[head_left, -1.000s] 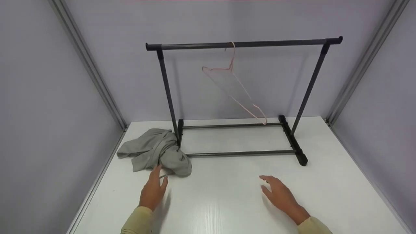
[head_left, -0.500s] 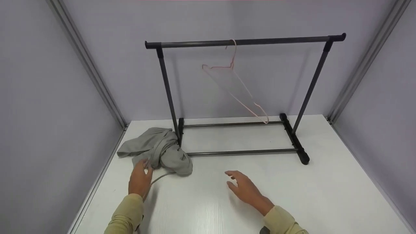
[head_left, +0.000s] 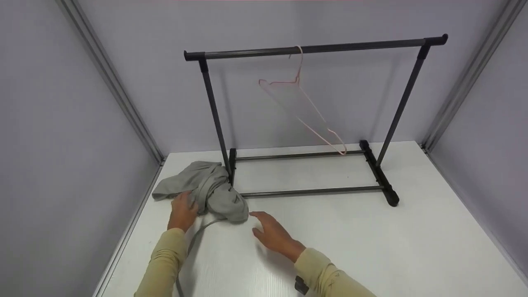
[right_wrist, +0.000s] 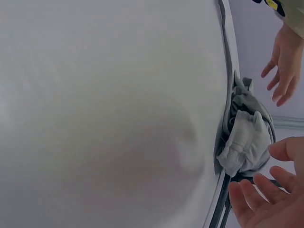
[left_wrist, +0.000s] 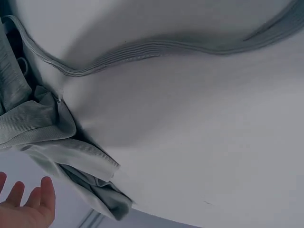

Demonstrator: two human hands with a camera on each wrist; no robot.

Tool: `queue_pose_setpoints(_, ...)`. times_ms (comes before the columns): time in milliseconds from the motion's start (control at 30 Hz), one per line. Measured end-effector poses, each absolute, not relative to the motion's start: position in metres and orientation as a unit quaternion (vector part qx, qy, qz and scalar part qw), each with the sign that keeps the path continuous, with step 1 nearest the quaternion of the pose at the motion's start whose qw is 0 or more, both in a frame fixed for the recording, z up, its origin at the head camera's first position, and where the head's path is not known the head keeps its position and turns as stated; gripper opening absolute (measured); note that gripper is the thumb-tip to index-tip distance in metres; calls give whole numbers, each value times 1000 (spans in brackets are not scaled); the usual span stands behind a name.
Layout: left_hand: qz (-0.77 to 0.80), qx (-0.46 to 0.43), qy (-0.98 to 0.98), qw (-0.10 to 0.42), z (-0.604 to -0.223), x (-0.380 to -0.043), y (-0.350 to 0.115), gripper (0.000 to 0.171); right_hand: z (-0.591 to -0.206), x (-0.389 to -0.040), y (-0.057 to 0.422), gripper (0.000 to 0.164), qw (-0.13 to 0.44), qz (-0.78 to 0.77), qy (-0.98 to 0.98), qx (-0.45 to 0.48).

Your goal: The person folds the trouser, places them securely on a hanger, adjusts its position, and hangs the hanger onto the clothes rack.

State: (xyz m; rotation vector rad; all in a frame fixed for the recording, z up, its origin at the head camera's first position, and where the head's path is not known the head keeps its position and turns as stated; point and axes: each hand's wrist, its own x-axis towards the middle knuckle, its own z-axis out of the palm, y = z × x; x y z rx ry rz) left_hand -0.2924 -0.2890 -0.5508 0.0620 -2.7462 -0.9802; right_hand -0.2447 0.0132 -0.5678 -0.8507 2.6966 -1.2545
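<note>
A crumpled grey cloth garment [head_left: 216, 185] lies at the left foot of the clothes rack. My left hand [head_left: 182, 210] is over its near left side, fingers extended; the left wrist view shows that hand [left_wrist: 31, 206] beside the folds, holding nothing. A long flat grey strap [left_wrist: 142, 50] trails from the garment over the table, partly under my left forearm. My right hand [head_left: 274, 235] is just right of the garment's near end, thumb and fingers apart. In the right wrist view, this hand [right_wrist: 273, 194] is empty and loosely spread.
Behind the garment stands a black clothes rack [head_left: 313, 192] on a white table [head_left: 371, 243]. A thin pink hanger [head_left: 317, 133] hangs from its top bar. Pale walls [head_left: 95, 165] with metal corner profiles enclose the table on the left, back and right.
My right hand has moved left across the table to near the garment. My left hand has shifted left and forward over the garment's edge. The head view has tilted slightly.
</note>
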Motion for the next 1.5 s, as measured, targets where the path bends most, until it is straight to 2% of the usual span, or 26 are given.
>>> queue_pose_setpoints(300,-275,-62,-949,143,-576,-290,-245,46,-581,-258,-21,54,-17,-330,886,-325)
queue_pose_setpoints(500,-281,-79,-954,72,-588,-286,-230,66,-594,-273,-30,50,-88,-268,898,-337)
queue_pose_setpoints(567,-265,-77,-959,63,-592,-285,-230,73,-597,-277,-34,50,-115,-248,900,-339)
queue_pose_setpoints(633,-238,-79,-965,76,-596,-285,-229,76,-599,-279,-37,51,-142,-232,901,-337)
queue_pose_setpoints(767,-181,-84,-970,140,-603,-288,-227,74,-601,-282,-41,56,-171,-213,909,-316)
queue_pose_setpoints(867,-140,-88,-972,168,-607,-291,-224,77,-602,-284,-41,57,-166,-211,915,-301)
queue_pose_setpoints(1000,-105,-95,-973,181,-609,-294,-222,78,-602,-287,-42,59,-156,-231,914,-294)
queue_pose_setpoints(1233,-139,-118,-959,216,-590,-293,-220,53,-593,-289,-42,65,-130,-293,906,-278)
queue_pose_setpoints(1400,-239,-111,-941,213,-556,-294,-211,41,-573,-295,-41,59,-126,-338,893,-269)
queue_pose_setpoints(1500,-289,-113,-927,209,-533,-296,-204,37,-557,-301,-39,56,-97,-380,881,-264)
